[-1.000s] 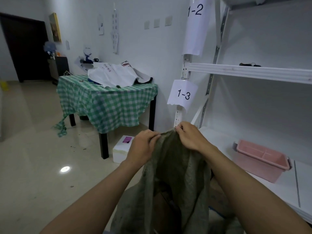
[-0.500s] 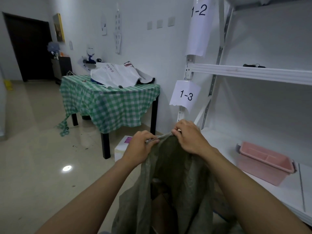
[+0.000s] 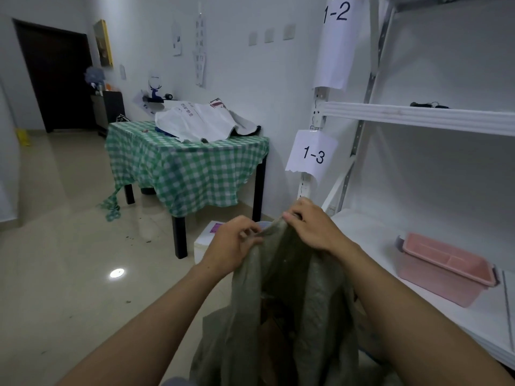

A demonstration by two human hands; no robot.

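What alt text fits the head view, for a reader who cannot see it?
The left hand and right hand pinch the top edge of a grey-green sack. To the right, a white shelf bears a pink tub; a table under green checked cloth stands behind.

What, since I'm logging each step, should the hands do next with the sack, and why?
Probably draw the hands apart to spread the sack's mouth. The left hand and right hand both pinch the top edge of the sack close together, so the cloth hangs bunched below them, with only a narrow dark gap between its folds.
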